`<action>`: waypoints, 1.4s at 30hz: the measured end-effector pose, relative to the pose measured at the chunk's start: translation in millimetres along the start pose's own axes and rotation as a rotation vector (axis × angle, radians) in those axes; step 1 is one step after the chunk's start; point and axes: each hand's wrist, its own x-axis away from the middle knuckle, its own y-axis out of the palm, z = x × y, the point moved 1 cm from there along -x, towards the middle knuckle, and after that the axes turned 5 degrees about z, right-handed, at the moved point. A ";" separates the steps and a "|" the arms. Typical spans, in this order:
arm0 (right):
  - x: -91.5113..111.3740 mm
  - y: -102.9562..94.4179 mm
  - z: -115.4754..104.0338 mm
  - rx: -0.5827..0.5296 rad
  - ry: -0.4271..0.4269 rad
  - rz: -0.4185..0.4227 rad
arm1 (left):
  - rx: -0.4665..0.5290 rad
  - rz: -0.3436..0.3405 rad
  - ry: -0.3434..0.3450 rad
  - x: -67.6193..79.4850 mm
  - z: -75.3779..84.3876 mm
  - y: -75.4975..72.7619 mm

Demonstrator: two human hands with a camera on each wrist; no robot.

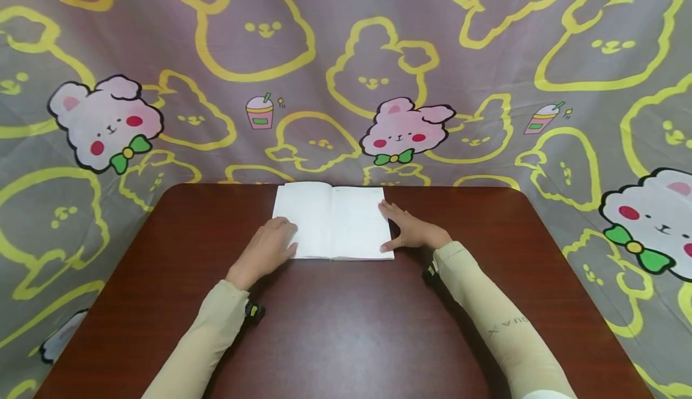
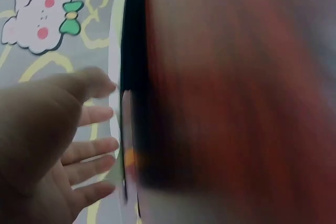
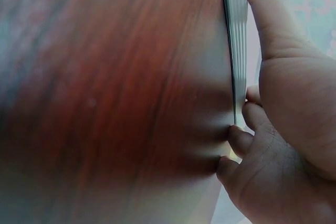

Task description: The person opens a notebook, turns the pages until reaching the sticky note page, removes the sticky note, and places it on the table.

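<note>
Head cam: I see an open book [image 1: 357,225] far-middle on the table [image 1: 346,327], left hand [image 1: 265,247] on its left edge, right hand [image 1: 413,231] touching its right, thumbs spread from fingers. Left wrist cam: fingers slightly apart, table's blurry. Right wrist cam: fingertips at the book's edge, book cut off up top.

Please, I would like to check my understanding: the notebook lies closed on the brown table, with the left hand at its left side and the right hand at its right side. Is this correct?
Not quite: the notebook lies open, not closed; the head view shows its two white pages spread on the brown table, with the left hand at its left side and the right hand at its right.
</note>
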 end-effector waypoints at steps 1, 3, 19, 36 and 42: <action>-0.3 0.1 0.1 0.001 -0.003 -0.001 | -0.002 -0.015 0.032 -4.1 1.8 2.1; -1.1 0.3 -0.1 -0.002 -0.007 -0.002 | 0.011 -0.049 0.054 -12.3 6.4 5.1; -2.2 1.0 0.8 -0.016 -0.002 0.002 | 0.032 -0.348 -0.006 -53.8 22.0 28.9; 2.8 -0.3 -0.3 0.004 -0.009 0.001 | 0.023 -0.445 -0.109 -53.5 30.5 33.2; 0.7 1.3 1.6 0.002 -0.018 0.006 | 0.010 -0.440 -0.133 -54.3 31.2 33.4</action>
